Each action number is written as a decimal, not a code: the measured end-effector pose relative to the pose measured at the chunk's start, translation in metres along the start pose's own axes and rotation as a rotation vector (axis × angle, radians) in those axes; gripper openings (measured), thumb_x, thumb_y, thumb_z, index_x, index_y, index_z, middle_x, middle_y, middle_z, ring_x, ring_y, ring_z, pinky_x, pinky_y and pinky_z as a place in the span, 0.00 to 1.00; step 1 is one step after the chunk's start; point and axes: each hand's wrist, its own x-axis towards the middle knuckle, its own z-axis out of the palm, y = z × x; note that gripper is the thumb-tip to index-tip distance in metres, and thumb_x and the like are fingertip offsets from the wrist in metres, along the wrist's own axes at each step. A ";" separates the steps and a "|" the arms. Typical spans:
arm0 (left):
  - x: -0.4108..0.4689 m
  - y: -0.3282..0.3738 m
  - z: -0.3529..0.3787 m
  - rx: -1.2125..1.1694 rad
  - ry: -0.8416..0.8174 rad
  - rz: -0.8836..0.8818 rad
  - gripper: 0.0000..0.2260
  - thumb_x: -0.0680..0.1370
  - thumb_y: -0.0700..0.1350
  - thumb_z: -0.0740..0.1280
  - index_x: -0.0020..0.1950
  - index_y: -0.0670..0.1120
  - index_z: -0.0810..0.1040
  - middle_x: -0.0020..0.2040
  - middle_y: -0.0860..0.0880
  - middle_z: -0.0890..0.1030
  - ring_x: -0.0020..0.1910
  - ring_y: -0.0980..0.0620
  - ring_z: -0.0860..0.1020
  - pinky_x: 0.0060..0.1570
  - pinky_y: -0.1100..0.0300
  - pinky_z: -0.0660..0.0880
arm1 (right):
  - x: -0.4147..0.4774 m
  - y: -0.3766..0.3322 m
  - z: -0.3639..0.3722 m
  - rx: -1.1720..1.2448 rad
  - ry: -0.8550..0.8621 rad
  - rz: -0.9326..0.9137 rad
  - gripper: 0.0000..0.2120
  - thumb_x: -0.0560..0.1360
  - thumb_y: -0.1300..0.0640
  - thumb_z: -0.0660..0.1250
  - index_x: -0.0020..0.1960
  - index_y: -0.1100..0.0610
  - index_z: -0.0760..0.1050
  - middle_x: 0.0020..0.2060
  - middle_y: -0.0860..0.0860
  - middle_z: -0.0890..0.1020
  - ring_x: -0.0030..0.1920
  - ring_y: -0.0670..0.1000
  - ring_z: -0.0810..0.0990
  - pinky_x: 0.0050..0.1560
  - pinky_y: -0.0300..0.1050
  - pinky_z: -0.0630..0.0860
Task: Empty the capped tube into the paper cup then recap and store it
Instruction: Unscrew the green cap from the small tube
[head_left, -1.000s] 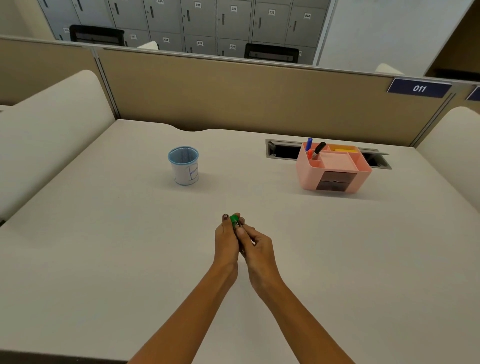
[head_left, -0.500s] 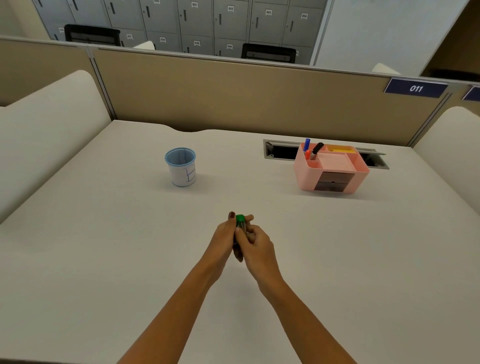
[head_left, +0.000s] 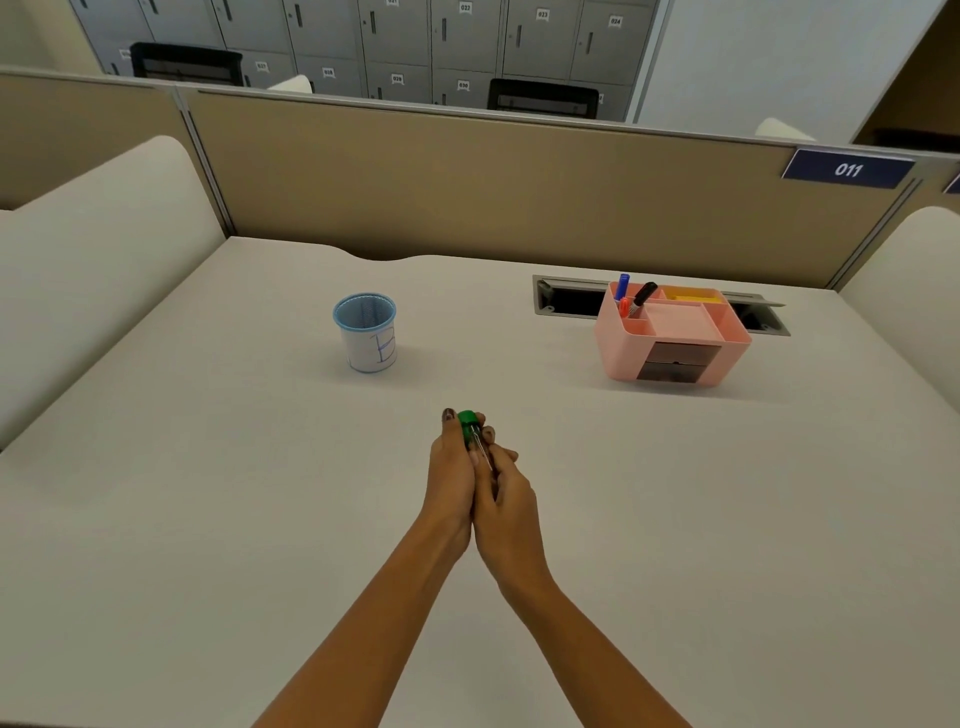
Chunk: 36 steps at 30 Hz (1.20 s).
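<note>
Green cap (head_left: 467, 419) still seated on the tube (head_left: 479, 447), pinched by left fingers (head_left: 450, 422) at the top; tube body wrapped in the right hand (head_left: 506, 499), left hand (head_left: 451, 480) pressed close against it, both clamped on the one item above the desk (head_left: 208, 493). Probably the uncapping step. Best done by holding the body firm and upright with the right, twisting only the cap with the left, no squeezing of the clear wall, no tilt until open. Contents too small to make out. Cup (head_left: 367, 332) ahead and left of the hands, well apart; pink organiser (head_left: 670, 332) ahead and right. Worth keeping the cap in the left palm for recapping afterwards.
</note>
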 end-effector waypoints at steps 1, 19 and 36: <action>0.001 0.001 0.000 0.015 -0.002 0.002 0.18 0.82 0.55 0.50 0.47 0.46 0.75 0.35 0.51 0.80 0.33 0.52 0.81 0.38 0.58 0.79 | 0.000 0.000 0.000 0.013 0.005 0.003 0.12 0.83 0.55 0.56 0.63 0.53 0.73 0.41 0.35 0.76 0.40 0.30 0.78 0.38 0.21 0.73; -0.005 0.024 0.009 0.085 0.016 0.135 0.16 0.81 0.53 0.53 0.51 0.50 0.79 0.49 0.52 0.84 0.50 0.51 0.82 0.32 0.66 0.75 | 0.013 -0.014 -0.006 0.161 0.060 -0.115 0.16 0.79 0.60 0.64 0.54 0.38 0.70 0.48 0.34 0.80 0.49 0.34 0.80 0.42 0.26 0.76; -0.009 0.034 0.008 -0.120 -0.016 -0.003 0.20 0.82 0.54 0.50 0.47 0.49 0.79 0.49 0.50 0.85 0.54 0.46 0.82 0.63 0.43 0.72 | 0.013 -0.007 -0.009 0.198 0.069 -0.135 0.13 0.78 0.60 0.66 0.57 0.45 0.72 0.49 0.42 0.81 0.49 0.41 0.82 0.46 0.33 0.79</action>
